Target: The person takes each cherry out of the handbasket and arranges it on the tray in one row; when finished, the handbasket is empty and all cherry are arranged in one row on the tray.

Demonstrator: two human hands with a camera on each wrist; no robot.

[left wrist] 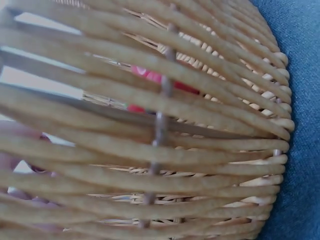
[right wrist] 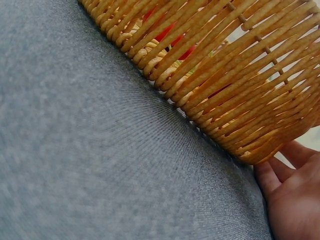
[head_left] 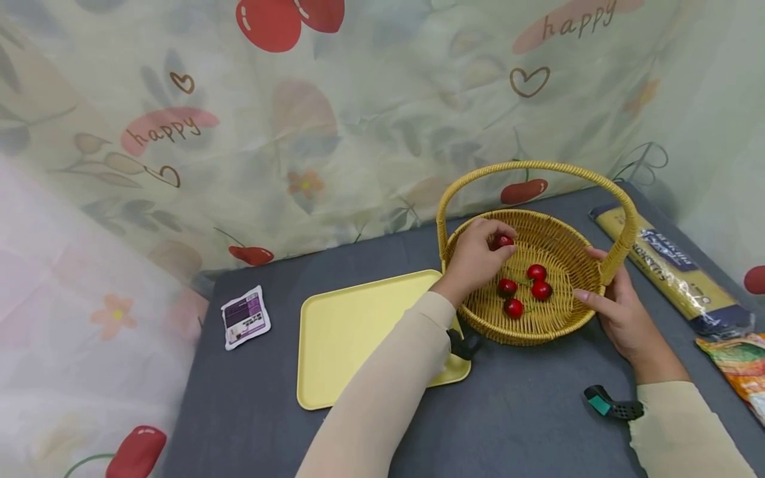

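A woven yellow basket (head_left: 526, 332) with a tall arched handle (head_left: 532, 166) stands on the dark table. My left hand (head_left: 478, 255) reaches over its left rim and pinches a red cherry (head_left: 505, 241) between thumb and fingers. Several other cherries (head_left: 541, 290) lie on the basket's floor, some with green stems. On the right side, my right hand (head_left: 621, 312) grips the basket wall near the handle's foot, thumb over the rim and fingers outside. In the left wrist view the weave (left wrist: 215, 150) covers most of the left hand.
A yellow tray (head_left: 352, 332) lies left of the basket, partly under my left arm. Farther left is a small purple-and-white packet (head_left: 246, 317). At right lie a long yellow-and-blue package (head_left: 669, 265) and an orange packet (head_left: 741, 372). A printed curtain (head_left: 370, 166) hangs behind the table.
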